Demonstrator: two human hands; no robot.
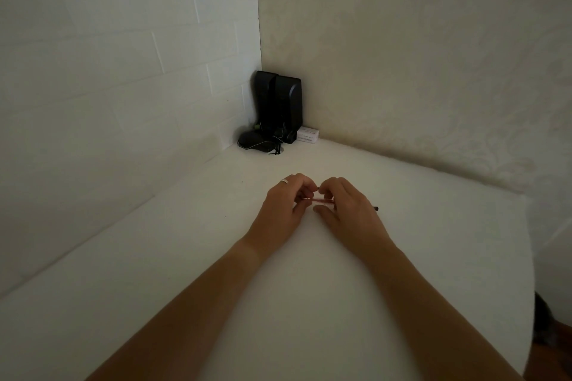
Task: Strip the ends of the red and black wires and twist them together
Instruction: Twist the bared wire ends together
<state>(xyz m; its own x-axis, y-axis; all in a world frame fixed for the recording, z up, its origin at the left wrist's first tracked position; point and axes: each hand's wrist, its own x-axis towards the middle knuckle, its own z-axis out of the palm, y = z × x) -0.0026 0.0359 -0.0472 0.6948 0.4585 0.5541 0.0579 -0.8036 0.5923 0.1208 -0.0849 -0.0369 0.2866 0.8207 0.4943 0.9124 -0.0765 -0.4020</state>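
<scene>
Over the middle of the white table (309, 288), my left hand (283, 206) and my right hand (346, 206) meet with their fingertips close together. A short stretch of red wire (320, 200) shows between them, pinched at each side by my fingers. A black wire end (375, 208) sticks out past the right side of my right hand, and a dark tip shows between the index fingers. The wire ends themselves are hidden by my fingers. A ring sits on my left hand.
In the far corner stand two black speakers (278, 105) with a tangle of dark cables (260, 142) and a small white box (308, 135) beside them. Walls close the left and back. The table's rounded edge (526, 241) falls away at the right.
</scene>
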